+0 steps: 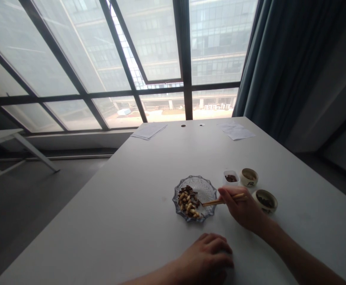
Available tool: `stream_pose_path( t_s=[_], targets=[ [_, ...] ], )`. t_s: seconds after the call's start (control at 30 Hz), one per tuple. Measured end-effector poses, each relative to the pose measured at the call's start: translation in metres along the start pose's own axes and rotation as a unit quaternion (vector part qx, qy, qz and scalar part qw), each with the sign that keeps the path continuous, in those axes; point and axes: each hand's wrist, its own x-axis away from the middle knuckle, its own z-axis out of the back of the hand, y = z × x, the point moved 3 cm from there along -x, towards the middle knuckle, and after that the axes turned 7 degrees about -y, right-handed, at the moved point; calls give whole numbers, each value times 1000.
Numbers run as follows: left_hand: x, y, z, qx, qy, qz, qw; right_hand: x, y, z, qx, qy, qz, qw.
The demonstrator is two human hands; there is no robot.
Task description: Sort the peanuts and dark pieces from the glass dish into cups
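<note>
My right hand [244, 208] is closed around wooden chopsticks [214, 202], whose tips reach into a scalloped glass plate [207, 190]. Peanuts in shells [187, 202] and dark, thin pieces [194, 194] lie on the plate's left side. A small dark piece shows at the chopstick tips, but whether it is gripped is unclear. Palm down on the table, below the plate, rests my left hand [205, 255], fingers loosely bent, with no object visible in it. Near my right hand stand a white square cup [231, 183] with dark reddish bits and a round bowl [275, 203] with dark contents.
Another round bowl [250, 183] with a dark mark on its side stands beside the square cup. Papers [149, 130] lie at the white table's [125, 190] far left corner, and more sheets [236, 130] at its far right. A blue curtain [270, 71] hangs beyond.
</note>
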Motion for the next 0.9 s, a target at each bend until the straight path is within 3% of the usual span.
stream_pose_path(
  t_s=[0.17, 0.3, 0.5, 0.73, 0.9],
  targets=[
    [0, 1, 1, -4, 12, -1, 1000, -3, -8, 10, -16, 13, 9, 1000],
    [0, 2, 2, -4, 6, 2, 1000, -3, -13, 18, -36, 0, -29, 999],
    [-1, 2, 3, 6, 2, 2, 1000, 1, -5, 4, -35, -31, -64, 997],
    [0, 1, 2, 3, -4, -2, 1000, 0, -3, -6, 25, 28, -17, 999],
    [1, 0, 0, -1, 16, -7, 1000, -1, -10, 13, -10, 75, 7, 997]
  ],
)
